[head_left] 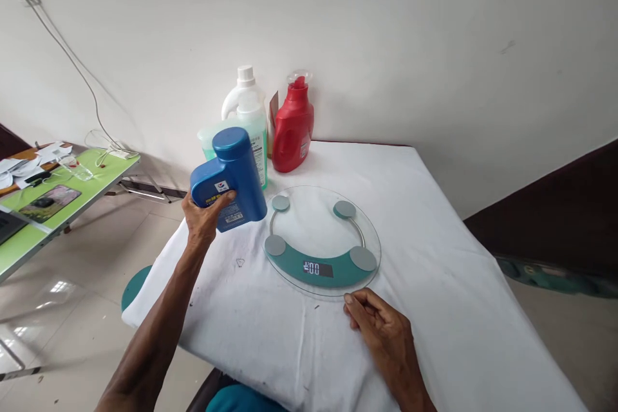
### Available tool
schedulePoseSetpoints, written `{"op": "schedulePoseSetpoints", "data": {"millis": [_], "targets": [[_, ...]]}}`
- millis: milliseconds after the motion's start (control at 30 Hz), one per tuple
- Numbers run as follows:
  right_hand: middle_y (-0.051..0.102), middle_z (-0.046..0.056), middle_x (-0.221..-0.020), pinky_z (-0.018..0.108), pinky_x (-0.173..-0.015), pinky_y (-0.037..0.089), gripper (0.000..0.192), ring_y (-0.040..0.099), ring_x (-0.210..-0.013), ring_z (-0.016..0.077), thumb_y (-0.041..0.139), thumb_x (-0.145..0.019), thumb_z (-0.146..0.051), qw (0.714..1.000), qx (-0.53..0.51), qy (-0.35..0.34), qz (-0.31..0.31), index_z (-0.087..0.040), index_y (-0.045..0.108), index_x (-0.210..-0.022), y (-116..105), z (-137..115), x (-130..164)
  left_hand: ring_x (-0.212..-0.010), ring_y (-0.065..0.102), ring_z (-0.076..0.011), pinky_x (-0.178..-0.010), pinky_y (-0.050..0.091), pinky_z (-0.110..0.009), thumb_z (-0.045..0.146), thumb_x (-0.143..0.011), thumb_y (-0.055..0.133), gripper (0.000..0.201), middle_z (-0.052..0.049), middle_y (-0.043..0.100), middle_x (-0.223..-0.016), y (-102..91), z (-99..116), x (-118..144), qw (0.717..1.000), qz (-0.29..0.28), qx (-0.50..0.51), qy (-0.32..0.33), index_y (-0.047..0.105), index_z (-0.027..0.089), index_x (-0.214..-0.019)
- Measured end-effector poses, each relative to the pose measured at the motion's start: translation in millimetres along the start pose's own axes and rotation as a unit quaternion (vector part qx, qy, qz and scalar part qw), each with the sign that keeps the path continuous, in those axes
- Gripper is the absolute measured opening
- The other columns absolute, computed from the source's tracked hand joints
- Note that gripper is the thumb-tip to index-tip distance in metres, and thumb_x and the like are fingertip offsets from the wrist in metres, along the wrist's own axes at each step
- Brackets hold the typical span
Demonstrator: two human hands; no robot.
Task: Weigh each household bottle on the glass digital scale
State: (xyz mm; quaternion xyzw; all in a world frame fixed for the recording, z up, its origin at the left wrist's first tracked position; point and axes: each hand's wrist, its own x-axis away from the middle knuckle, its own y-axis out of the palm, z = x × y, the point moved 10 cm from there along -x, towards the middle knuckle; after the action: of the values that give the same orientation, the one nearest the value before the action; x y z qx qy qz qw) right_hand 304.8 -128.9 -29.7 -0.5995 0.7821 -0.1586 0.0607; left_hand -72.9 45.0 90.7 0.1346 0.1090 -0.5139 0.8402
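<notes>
My left hand (205, 215) grips a blue plastic bottle (241, 187) with a round blue cap, held tilted above the left part of the white-clothed table. Its thumb lies across the bottle's label. A round glass scale (313, 270) rests on the cloth, to the right of the bottle; its lit display appears to read 0.0. Next to the scale's front right edge is my right hand (383, 335), fingers curled in and thumb pressed to the forefinger. I see nothing in it, and whether the thumb touches the glass I cannot tell.
Behind the blue bottle stand a white-capped jug of green liquid (246, 103) and a red bottle (293, 129), close to the wall. A green desk (96, 174) with papers, a mouse and a cable is off to the left. The white cloth (434, 257) covers the table.
</notes>
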Motion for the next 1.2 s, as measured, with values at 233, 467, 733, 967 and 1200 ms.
{"op": "schedulePoseSetpoints", "data": {"millis": [233,467,733,967,1200], "targets": [[0.061,-0.001,-0.064,0.025,-0.058,0.047,0.044,0.056,-0.057,0.0145,0.068,-0.090,-0.062,0.999,-0.038,-0.005,0.025,-0.023,0.061,-0.070,-1,-8,5,-0.080,0.078,-0.0229,-0.075,0.067,-0.038,0.048,-0.057,0.101,0.054,-0.006,0.081,-0.091,101.5,16,33,0.990,-0.129,0.061,-0.010,0.077,0.018,-0.094],[0.061,0.000,-0.063,0.025,-0.052,0.045,0.047,0.054,-0.055,0.0145,0.065,-0.092,-0.064,0.999,-0.013,-0.029,-0.009,-0.023,0.061,-0.069,0,-8,1,-0.086,0.079,-0.0258,-0.078,0.068,-0.042,0.048,-0.054,0.103,0.060,-0.007,0.082,-0.095,172.8,0,61,0.971,-0.217,0.089,-0.035,0.076,0.019,-0.099],[0.061,0.000,-0.064,0.024,-0.053,0.045,0.046,0.056,-0.056,0.0146,0.064,-0.094,-0.063,0.999,-0.001,-0.032,-0.003,-0.023,0.061,-0.071,0,1,2,-0.087,0.077,-0.0253,-0.081,0.066,-0.042,0.047,-0.050,0.104,0.065,-0.005,0.080,-0.094,195.9,-10,69,0.965,-0.250,0.068,-0.048,0.076,0.020,-0.103],[0.057,-0.001,-0.061,0.024,-0.056,0.047,0.042,0.055,-0.057,0.0149,0.068,-0.092,-0.060,0.999,-0.016,-0.017,0.022,-0.024,0.061,-0.070,-2,-6,6,-0.086,0.076,-0.0241,-0.080,0.065,-0.041,0.047,-0.050,0.104,0.064,-0.006,0.079,-0.095,198.8,-14,68,0.964,-0.253,0.073,-0.042,0.076,0.021,-0.102],[0.060,0.000,-0.061,0.025,-0.057,0.051,0.044,0.058,-0.056,0.0153,0.068,-0.092,-0.062,1.000,-0.008,-0.023,0.010,-0.024,0.062,-0.070,-3,-8,4,-0.088,0.075,-0.0239,-0.083,0.064,-0.041,0.046,-0.054,0.103,0.066,-0.006,0.079,-0.098,201.8,-17,69,0.959,-0.271,0.078,-0.040,0.074,0.021,-0.108]]}}
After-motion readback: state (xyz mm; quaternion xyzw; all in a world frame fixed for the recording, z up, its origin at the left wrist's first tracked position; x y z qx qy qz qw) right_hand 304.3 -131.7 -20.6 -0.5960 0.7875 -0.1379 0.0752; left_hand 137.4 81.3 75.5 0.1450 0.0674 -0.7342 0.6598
